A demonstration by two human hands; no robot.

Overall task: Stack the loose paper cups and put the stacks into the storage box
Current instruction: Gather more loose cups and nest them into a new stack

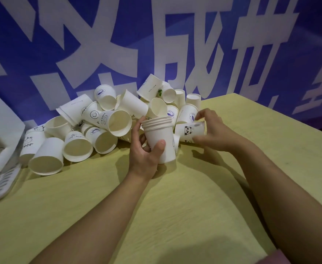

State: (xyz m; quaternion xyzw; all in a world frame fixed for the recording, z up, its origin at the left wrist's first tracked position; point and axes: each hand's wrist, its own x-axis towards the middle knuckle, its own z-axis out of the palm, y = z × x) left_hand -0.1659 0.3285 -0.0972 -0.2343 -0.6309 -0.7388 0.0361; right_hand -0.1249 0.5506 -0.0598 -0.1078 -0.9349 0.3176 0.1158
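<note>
On the yellow table (pixel 175 216), 2 bare arms reach away from the camera. Closest, the left hand (pixel 146 155) wraps its grip around a stack of cups (pixel 160 138), thumb on the front, with the stack standing up. Just to the right of the stack, the right hand (pixel 211 130) pinches a panda cup (pixel 189 130) lying on its side. Behind the stack sits a big pile of loose cups (pixel 99 122). Far left of the stack is a white storage box (pixel 2 172). Farthest back hangs a blue banner (pixel 156 35).
</note>
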